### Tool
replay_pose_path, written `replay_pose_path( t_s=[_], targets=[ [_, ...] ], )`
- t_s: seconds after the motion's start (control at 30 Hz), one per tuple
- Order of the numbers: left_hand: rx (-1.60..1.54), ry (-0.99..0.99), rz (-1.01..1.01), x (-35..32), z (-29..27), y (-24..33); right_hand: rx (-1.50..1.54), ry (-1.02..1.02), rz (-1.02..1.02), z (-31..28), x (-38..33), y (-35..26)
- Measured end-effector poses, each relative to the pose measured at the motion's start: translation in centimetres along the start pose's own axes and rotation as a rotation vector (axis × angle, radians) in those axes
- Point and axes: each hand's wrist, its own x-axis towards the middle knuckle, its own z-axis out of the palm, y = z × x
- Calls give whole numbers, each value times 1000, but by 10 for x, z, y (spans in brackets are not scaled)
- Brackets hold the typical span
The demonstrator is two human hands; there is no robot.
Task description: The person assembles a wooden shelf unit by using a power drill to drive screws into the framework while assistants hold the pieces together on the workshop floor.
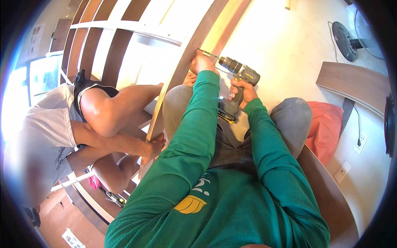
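Head view: right hand [243, 91] wraps a cordless drill [237, 78], its bit [208, 52] at the far wooden panel [188, 66]; left hand [202, 64] pinches the bit's tip. Best kept square, pressure steady, while a co-worker's hand [154, 145] braces the panel's near left edge.

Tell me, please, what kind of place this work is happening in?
Probably a room in a home where furniture is being assembled on the floor. The right hand holds a cordless drill against a long wooden panel; a standing fan and wall sockets are nearby.
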Motion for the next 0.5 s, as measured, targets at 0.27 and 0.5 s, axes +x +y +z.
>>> replay_pose_path(
  t_s=[0.27,0.5],
  targets=[
    [74,-66,143,38,-6,-13,-5,26,-52,8,-13,-8],
    [56,28,-184,8,-10,1,-89,63,-224,9,-21,-16]
  ],
)
